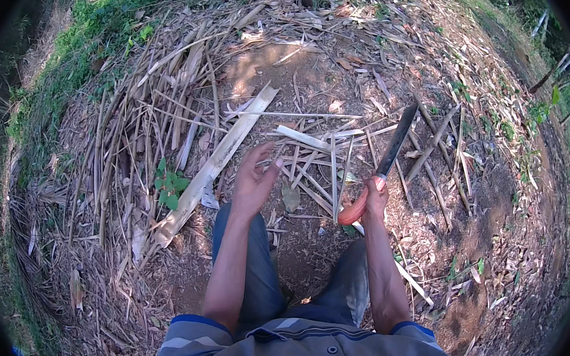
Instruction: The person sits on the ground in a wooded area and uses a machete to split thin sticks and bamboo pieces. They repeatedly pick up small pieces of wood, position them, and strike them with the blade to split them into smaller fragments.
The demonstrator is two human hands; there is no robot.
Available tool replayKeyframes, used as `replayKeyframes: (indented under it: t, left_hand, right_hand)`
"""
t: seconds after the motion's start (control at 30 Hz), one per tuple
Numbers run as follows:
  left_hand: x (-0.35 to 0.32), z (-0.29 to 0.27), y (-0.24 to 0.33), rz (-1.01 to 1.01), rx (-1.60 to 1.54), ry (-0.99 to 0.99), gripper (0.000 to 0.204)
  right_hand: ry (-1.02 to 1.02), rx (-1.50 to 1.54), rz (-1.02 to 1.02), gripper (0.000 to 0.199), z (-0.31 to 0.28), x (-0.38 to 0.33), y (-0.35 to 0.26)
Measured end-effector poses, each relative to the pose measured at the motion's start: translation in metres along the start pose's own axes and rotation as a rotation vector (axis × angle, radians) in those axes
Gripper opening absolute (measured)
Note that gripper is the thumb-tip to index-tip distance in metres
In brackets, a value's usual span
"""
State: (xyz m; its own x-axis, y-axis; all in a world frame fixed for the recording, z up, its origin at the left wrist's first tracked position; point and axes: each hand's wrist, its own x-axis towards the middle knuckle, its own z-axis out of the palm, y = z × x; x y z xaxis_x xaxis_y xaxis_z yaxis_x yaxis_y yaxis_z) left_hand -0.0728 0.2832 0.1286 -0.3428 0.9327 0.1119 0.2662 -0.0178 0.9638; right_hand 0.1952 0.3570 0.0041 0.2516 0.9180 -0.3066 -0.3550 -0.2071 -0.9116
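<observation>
My right hand [373,194] grips the orange handle of a long dark-bladed knife [397,142], whose blade points up and away to the right. My left hand [255,178] is held open above my left knee, fingers spread, holding nothing. Just beyond it lies a pile of thin split bamboo strips [317,161] on the dirt. A broad pale bamboo slat [219,160] lies diagonally to the left of my left hand.
Dry bamboo stalks and leaves [132,137] cover the ground on the left. A small green plant [170,184] grows beside the slat. Bare brown soil [305,251] shows between my legs. Grass [96,32] edges the far left.
</observation>
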Motion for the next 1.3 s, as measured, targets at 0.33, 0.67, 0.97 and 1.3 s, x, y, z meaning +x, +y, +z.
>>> replayKeyframes:
  t: [0.33, 0.67, 0.97, 1.3]
  left_hand:
    - [-0.123, -0.225, -0.357, -0.948, -0.595, 0.878, 0.040]
    - [-0.112, -0.236, -0.421, -0.705, -1.180, 1.220, 0.044]
    - [-0.053, -0.217, -0.264, -0.256, -0.721, 1.470, 0.041]
    - [-0.055, -0.230, -0.259, -0.118, -0.588, 1.185, 0.046]
  right_hand:
    - [-0.138, -0.105, 0.368, 0.035, -0.096, -0.127, 0.008]
    - [-0.171, -0.130, 0.443, 0.033, -0.127, -0.149, 0.029]
    - [-0.235, -0.516, 0.606, 0.017, -0.099, -0.126, 0.043]
    - [-0.300, -0.744, 0.611, 0.018, -0.085, -0.110, 0.033]
